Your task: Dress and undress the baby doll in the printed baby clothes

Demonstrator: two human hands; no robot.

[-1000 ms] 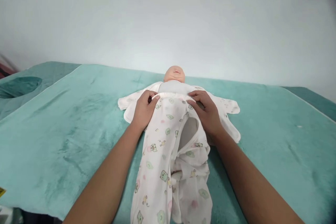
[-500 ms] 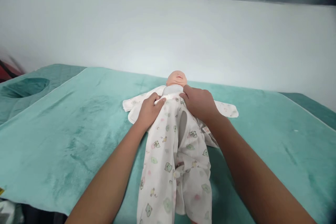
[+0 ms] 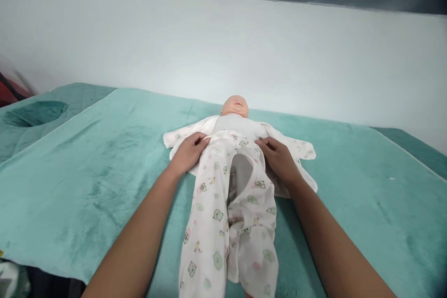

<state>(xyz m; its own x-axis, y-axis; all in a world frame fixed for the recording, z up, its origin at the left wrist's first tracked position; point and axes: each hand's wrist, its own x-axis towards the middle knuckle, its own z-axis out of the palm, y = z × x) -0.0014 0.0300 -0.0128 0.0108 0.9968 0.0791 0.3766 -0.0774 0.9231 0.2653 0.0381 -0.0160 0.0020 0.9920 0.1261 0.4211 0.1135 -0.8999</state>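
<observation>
A baby doll (image 3: 235, 106) lies on its back on a teal blanket (image 3: 87, 177), head toward the wall. It wears white trousers (image 3: 223, 214) printed with small bears, and an open white top (image 3: 296, 149) is spread out under it. My left hand (image 3: 188, 151) grips the trousers' waistband at the doll's left side, fingers curled on the cloth. At the other side of the waist my right hand (image 3: 277, 158) pinches the waistband, fingers closed on the fabric. The trouser legs hang down toward me.
A white wall (image 3: 223, 51) rises right behind the doll's head. A darker teal bed surface with an oval hollow (image 3: 35, 112) shows at the far left. The blanket's near edge (image 3: 42, 265) drops off at the lower left.
Both hands have drawn back from the doll's chest to its waist, and the waistband has come down with them. The doll's grey-white torso shows again above the trousers.
</observation>
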